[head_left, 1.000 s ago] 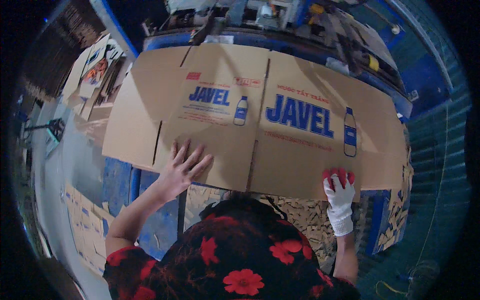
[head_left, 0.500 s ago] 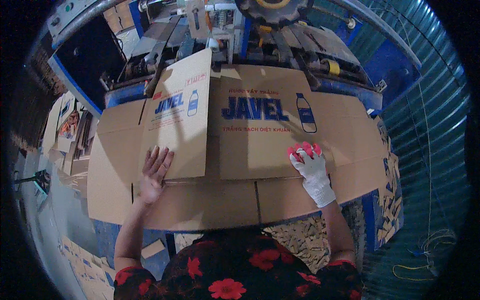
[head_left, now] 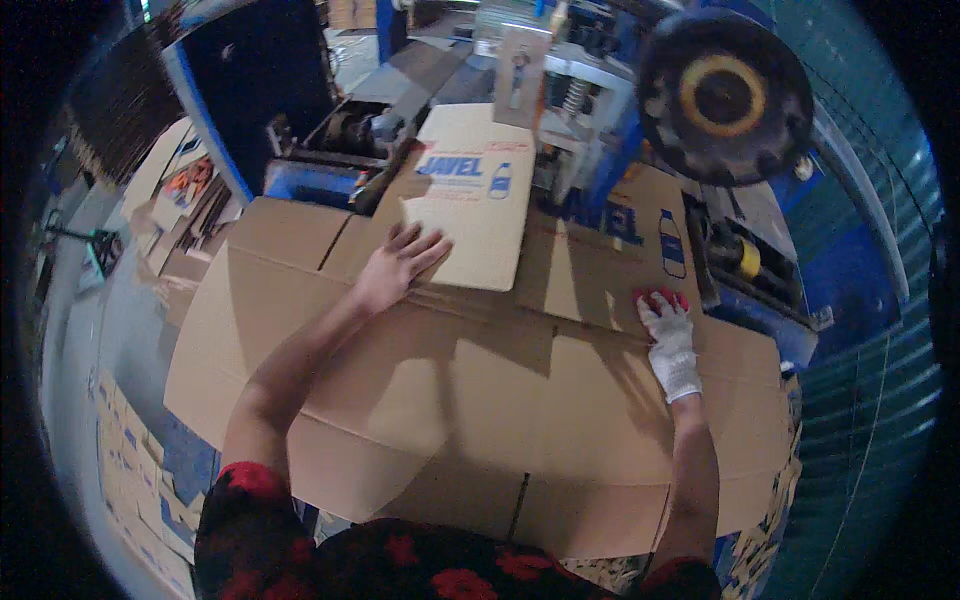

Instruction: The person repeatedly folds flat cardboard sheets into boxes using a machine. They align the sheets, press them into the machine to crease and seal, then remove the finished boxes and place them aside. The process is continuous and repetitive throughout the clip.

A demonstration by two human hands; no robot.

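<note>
Right up close there's a black-and-red shirt (head_left: 400,555), cardboard scraps (head_left: 770,520) down by the right side, and a bunch of printed cardboard (head_left: 125,480) low on the left. The big flat cardboard sheet (head_left: 430,370), creased and slotted, hogs most of the space in front. Over its far part lie a right printed panel (head_left: 590,280) and a left printed panel (head_left: 480,245), both with blue lettering and a bottle drawing. Grip-wise, the right hand (head_left: 668,330), in a white-and-red glove, has its fingers bunched on the right panel's near edge; can't tell if it's pinching anything. The left hand (head_left: 398,270) is bare, fingers spread, touching the left panel's left side. Farther out, a metal plate (head_left: 520,75) stands at that panel's far edge, a blue bracket (head_left: 615,175) blocks some lettering, and a black wheel (head_left: 722,97) hides stuff behind it.
</note>
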